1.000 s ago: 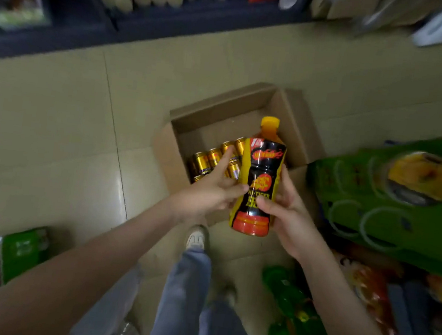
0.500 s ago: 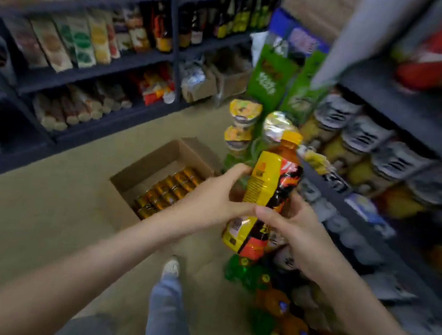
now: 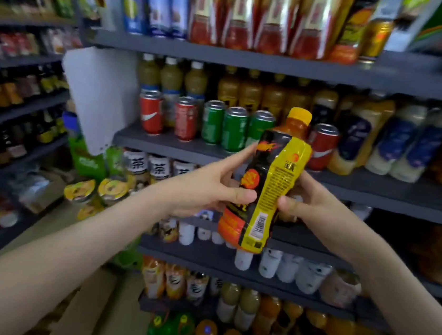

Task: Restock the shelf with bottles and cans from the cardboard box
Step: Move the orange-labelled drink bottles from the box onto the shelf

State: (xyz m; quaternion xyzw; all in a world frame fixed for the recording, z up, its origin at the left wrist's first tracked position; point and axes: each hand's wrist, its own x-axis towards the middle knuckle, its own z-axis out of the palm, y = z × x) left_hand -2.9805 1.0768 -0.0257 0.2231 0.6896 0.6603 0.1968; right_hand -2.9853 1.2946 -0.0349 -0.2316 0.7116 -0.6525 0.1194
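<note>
**Restocking under way:** you hold one bottle (image 3: 271, 178) in the air in both hands, tipped slightly, in front of a crowded drinks shelf. Your left hand (image 3: 206, 193) pinches the left side of the bottle between thumb and fingers (image 3: 239, 155), with the forefinger stretched up along the label. Your right hand (image 3: 317, 208) wraps the right side of the bottle. Its thumb presses on the yellow panel and its other fingers curl out of sight behind.

The bottle touches no board, so this item appears to be lifted and carried but not yet placed. How many more are left cannot be judged, because the cardboard box is not clearly in view.

Just behind the bottle runs the front edge of the can shelf (image 3: 376, 193), a dark board that the bottle's base must clear before it goes in. On that board, green cans (image 3: 234, 129) stand left of the bottle, with red cans (image 3: 151, 115) further left. Another red can (image 3: 324, 146) stands right of the bottle's cap. The bottle itself hides whether a free slot lies between them.

Behind the cans, a back row of taller bottles (image 3: 250, 93) fills the depth. Above the bottle's cap, the upper board (image 3: 254, 61) limits the head room and seems to leave little to spare. Well left of the bottle, a white card (image 3: 98, 98) hangs at the shelf end. The aisle below and left of the bottle looks the freest way to draw back.
</note>
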